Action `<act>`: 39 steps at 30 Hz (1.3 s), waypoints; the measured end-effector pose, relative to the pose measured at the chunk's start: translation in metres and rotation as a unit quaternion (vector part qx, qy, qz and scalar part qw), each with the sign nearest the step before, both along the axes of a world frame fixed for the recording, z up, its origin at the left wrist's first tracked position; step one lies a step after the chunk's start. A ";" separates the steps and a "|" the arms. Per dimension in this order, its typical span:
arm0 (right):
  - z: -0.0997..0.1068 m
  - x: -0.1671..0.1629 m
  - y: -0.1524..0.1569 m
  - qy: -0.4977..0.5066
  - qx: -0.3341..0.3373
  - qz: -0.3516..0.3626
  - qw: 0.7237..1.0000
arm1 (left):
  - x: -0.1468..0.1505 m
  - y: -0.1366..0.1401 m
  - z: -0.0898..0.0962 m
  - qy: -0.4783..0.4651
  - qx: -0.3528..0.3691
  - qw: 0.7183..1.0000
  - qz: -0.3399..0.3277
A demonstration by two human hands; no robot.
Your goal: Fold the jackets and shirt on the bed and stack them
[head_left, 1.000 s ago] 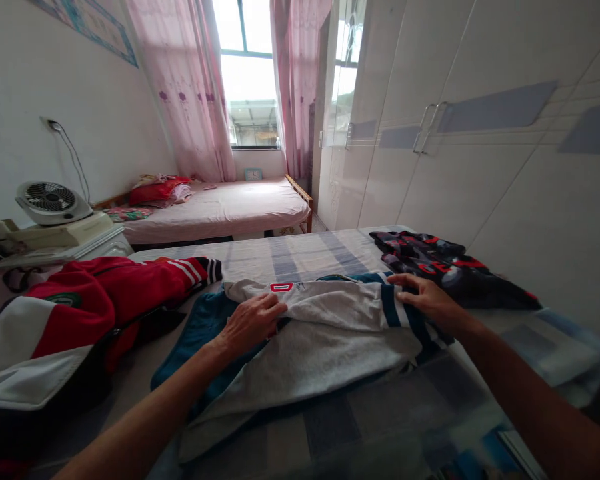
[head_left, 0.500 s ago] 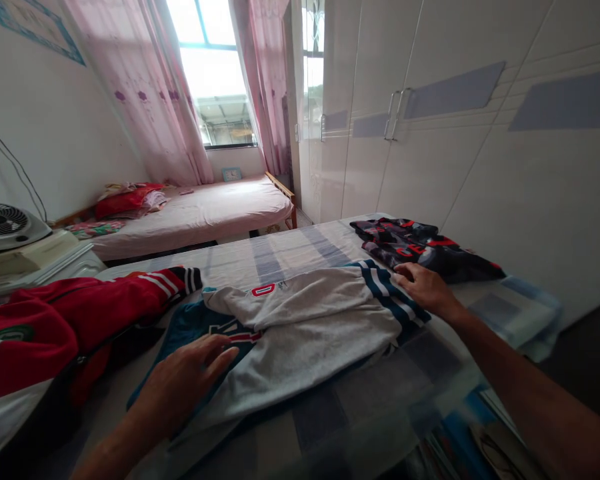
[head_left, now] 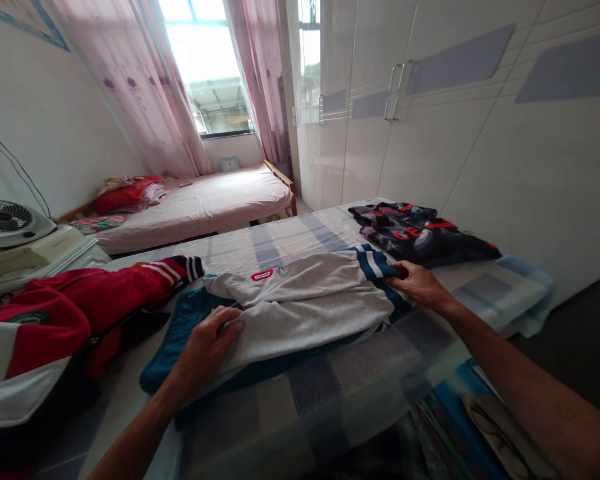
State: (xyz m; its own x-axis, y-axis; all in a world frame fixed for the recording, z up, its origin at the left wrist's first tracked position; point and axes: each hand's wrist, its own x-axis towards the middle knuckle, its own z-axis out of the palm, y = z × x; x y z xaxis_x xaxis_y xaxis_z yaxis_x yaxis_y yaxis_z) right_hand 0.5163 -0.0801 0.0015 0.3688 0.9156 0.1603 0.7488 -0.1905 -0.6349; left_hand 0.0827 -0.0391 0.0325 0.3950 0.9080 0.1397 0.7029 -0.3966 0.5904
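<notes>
A grey and teal garment [head_left: 300, 307] with teal-and-white striped ends lies folded on the table cover in the middle. A red-edged letter patch shows on its grey part, and teal cloth shows beneath on the left and near sides. My left hand [head_left: 207, 347] is at the left part of the garment, fingers curled and thumb close to them, gripping the grey cloth. At the other end, my right hand [head_left: 420, 285] pinches the striped edge between thumb and fingers. Beyond the right hand lies a black clothing item [head_left: 415, 233] with red lettering.
On the left lies a red, white and black jacket [head_left: 80, 313]. A fan [head_left: 13, 220] stands behind it. The checked table cover [head_left: 330, 393] reaches the near edge, with books [head_left: 460, 413] below right. Further back are a bed [head_left: 220, 200] and a white wardrobe [head_left: 430, 160].
My right hand has closed on the striped end. My left hand has shifted right onto the grey cloth, and the teal lettering there is now covered. The view has tilted down slightly.
</notes>
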 end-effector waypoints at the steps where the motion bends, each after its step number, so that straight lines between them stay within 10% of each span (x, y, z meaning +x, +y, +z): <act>1: -0.001 0.001 -0.001 0.024 0.007 -0.002 1.000 | -0.001 0.001 -0.001 0.004 0.020 1.000 0.005; 14: 0.002 -0.004 -0.007 -0.126 0.011 -0.063 0.990 | -0.005 -0.005 -0.019 0.183 0.136 0.973 0.017; 20: 0.018 -0.030 -0.007 -0.299 0.131 0.082 0.942 | 0.013 0.009 -0.005 0.152 0.312 0.936 -0.057; 29: 0.015 -0.044 0.014 -0.301 0.121 0.150 0.934 | 0.034 0.058 0.004 0.270 0.274 0.921 -0.061; 35: 0.022 -0.043 0.004 -0.297 0.087 0.123 0.943 | 0.024 0.043 0.012 0.293 0.303 0.896 -0.137; 39: 0.043 -0.064 0.005 -0.302 0.121 0.105 0.940 | 0.008 0.028 0.005 0.256 0.224 0.934 -0.112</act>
State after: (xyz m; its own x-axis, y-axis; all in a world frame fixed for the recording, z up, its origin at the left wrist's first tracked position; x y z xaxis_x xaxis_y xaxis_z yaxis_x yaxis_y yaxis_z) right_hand 0.4527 -0.0754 0.0446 -0.0406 0.8680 0.4948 0.9916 0.0959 -0.0868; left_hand 0.0908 -0.0107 0.0373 0.6871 0.6902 0.2269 0.7173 -0.6942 -0.0602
